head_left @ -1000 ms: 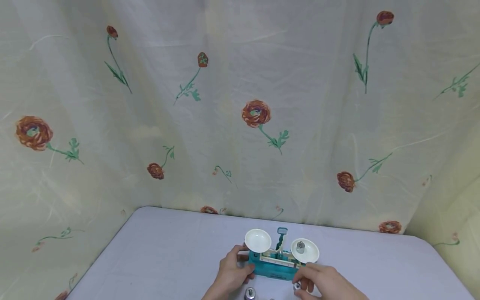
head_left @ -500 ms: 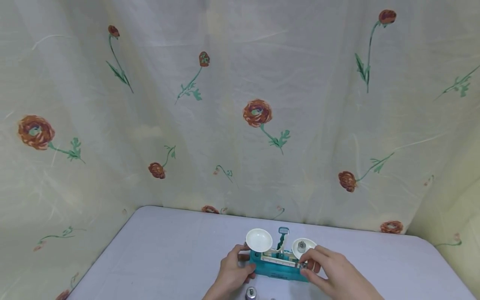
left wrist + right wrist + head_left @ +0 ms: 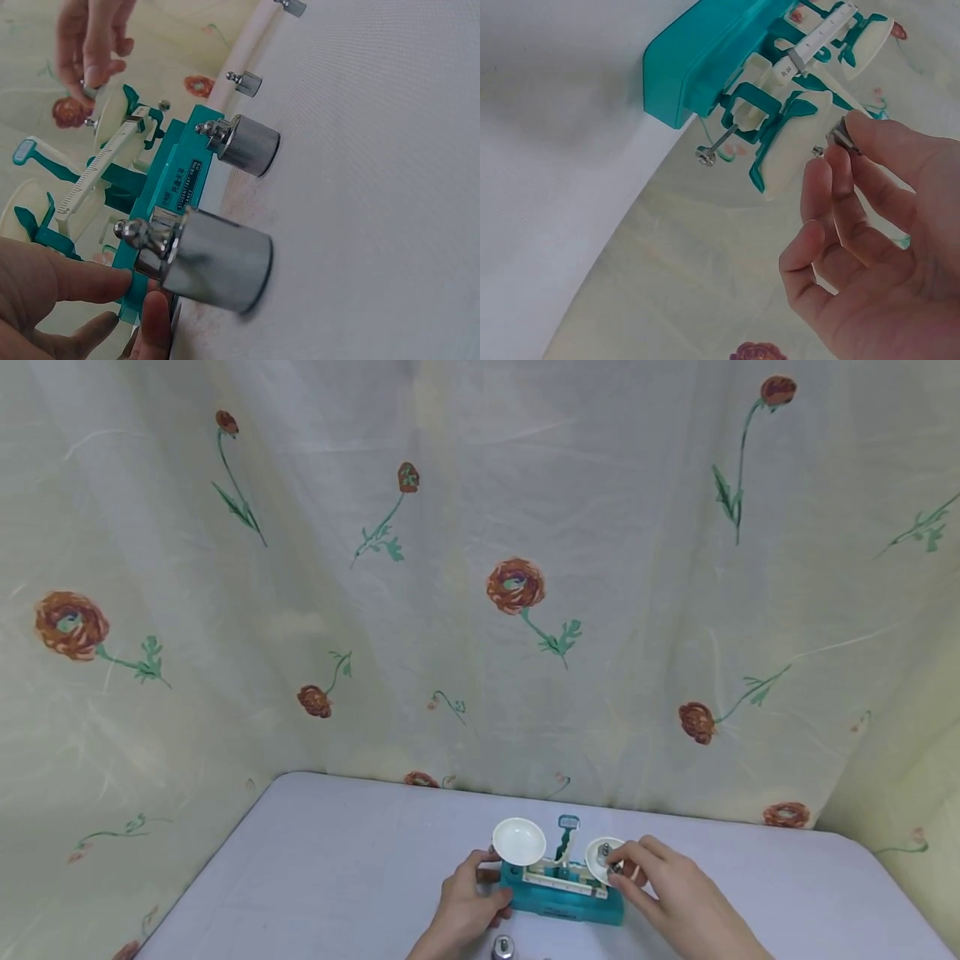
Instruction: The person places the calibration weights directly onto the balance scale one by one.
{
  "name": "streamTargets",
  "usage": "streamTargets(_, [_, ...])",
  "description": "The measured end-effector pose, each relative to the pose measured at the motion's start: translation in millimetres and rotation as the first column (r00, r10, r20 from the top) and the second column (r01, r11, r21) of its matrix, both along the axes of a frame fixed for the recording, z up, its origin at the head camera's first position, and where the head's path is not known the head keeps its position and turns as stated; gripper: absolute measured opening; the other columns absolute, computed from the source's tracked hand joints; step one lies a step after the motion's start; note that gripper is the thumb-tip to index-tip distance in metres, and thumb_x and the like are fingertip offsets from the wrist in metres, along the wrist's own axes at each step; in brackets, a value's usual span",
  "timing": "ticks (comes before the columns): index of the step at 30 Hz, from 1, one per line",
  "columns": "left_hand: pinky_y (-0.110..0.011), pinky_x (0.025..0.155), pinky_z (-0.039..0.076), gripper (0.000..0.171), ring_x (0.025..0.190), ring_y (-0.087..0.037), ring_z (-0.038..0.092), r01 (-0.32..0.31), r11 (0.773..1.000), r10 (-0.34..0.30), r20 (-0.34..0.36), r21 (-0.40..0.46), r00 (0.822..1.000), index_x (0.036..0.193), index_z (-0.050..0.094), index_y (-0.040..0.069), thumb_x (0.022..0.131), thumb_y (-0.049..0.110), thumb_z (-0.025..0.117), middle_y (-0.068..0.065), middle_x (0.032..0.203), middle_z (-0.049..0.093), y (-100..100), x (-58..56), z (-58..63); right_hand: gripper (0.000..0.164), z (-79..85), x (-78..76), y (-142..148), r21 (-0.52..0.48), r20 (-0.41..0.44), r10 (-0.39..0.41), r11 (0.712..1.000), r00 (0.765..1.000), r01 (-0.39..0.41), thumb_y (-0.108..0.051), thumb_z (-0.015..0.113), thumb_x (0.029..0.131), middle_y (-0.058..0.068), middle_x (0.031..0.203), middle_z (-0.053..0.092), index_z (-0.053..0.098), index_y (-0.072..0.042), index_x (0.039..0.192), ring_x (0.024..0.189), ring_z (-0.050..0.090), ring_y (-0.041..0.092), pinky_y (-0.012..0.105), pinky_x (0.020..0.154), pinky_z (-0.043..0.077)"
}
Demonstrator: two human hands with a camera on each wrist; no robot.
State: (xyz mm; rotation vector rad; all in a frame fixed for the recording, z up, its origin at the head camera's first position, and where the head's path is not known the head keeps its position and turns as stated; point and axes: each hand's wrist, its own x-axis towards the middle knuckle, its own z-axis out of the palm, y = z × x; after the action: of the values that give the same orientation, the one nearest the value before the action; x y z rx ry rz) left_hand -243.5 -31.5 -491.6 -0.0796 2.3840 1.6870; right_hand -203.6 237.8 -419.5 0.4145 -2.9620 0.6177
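A teal balance scale with two white pans stands on the table. My left hand grips the left end of its base, thumb at the front. The left pan holds nothing, and a metal weight sits in the right pan. My right hand is at that pan's right edge, pinching a small knobbed metal weight between thumb and fingertips. In the right wrist view the held weight is close over the pan, partly covered by the fingers.
In the left wrist view several metal weights stand in a row before the scale: a large weight by the left hand, a middle-sized weight and smaller ones further off. A flowered curtain hangs behind the white table.
My right hand has lifted the small weight from in front of the scale, up and rightward to the right pan. The left hand keeps its grip on the base.
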Motion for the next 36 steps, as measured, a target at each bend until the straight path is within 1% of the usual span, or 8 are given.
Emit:
streamTargets(3, [-0.025,0.060,0.058,0.051,0.068,-0.010,0.071,0.001,1.000,-0.001,-0.001,-0.003,1.000,0.143,0.059,0.006,0.095,0.005,0.076,-0.015,0.121,0.074,0.3,-0.7,0.4,0.016,-0.3,-3.1,-1.9,0.019,0.040,-0.054,0.998,0.998,0.053,-0.029,0.081,0.096,-0.013,0.097,0.065,0.073,-0.027,0.111,0.084,0.058,0.001,0.024,0.074,0.057])
streamTargets(6, [-0.025,0.060,0.058,0.050,0.067,-0.010,0.071,0.000,1.000,-0.001,-0.003,-0.006,1.000,0.142,0.059,0.006,0.095,0.005,0.076,-0.016,0.121,0.074,0.4,-0.5,0.1,0.017,-1.1,-5.4,-3.3,0.031,0.055,-0.076,0.997,0.996,0.074,-0.028,0.081,0.096,-0.012,0.097,0.066,0.074,-0.027,0.111,0.085,0.059,0.004,0.026,0.075,0.058])
streamTargets(11, [-0.025,0.060,0.058,0.050,0.067,-0.010,0.071,-0.001,1.000,0.001,-0.003,-0.003,1.000,0.142,0.059,0.005,0.095,0.005,0.077,-0.016,0.121,0.074,0.3,0.3,-0.8,0.015,-3.3,-7.7,-5.1,0.043,0.064,-0.088,0.995,0.994,0.085,-0.026,0.081,0.096,-0.010,0.097,0.066,0.075,-0.025,0.110,0.085,0.059,0.004,0.028,0.076,0.059])
streamTargets(19, [-0.025,0.060,0.058,0.050,0.067,-0.010,0.071,0.000,1.000,0.000,-0.019,0.011,1.000,0.141,0.059,0.004,0.095,0.003,0.077,-0.017,0.121,0.074,1.0,0.4,-2.3,0.016,-2.7,-11.4,-7.6,0.040,0.113,-0.118,0.993,0.986,0.114,-0.027,0.080,0.096,-0.007,0.100,0.069,0.076,-0.022,0.111,0.085,0.060,0.009,0.033,0.081,0.062])
streamTargets(25, [-0.025,0.060,0.058,0.051,0.067,-0.010,0.071,0.005,1.000,-0.005,-0.021,0.017,1.000,0.142,0.059,0.004,0.095,0.003,0.077,-0.017,0.120,0.074,0.9,0.8,-1.0,0.017,-1.9,-12.4,-9.1,0.039,0.129,-0.127,0.992,0.983,0.122,-0.029,0.080,0.097,-0.007,0.099,0.069,0.076,-0.021,0.111,0.085,0.059,0.009,0.034,0.082,0.062])
streamTargets(36, [-0.025,0.061,0.057,0.050,0.068,-0.011,0.071,0.003,1.000,-0.003,-0.010,0.006,1.000,0.142,0.059,0.004,0.095,0.004,0.076,-0.017,0.121,0.073,0.1,0.9,-0.3,0.017,-3.1,-13.3,-9.3,0.026,0.143,-0.134,0.991,0.981,0.132,-0.028,0.080,0.097,-0.007,0.097,0.069,0.076,-0.021,0.111,0.085,0.059,0.010,0.033,0.081,0.061])
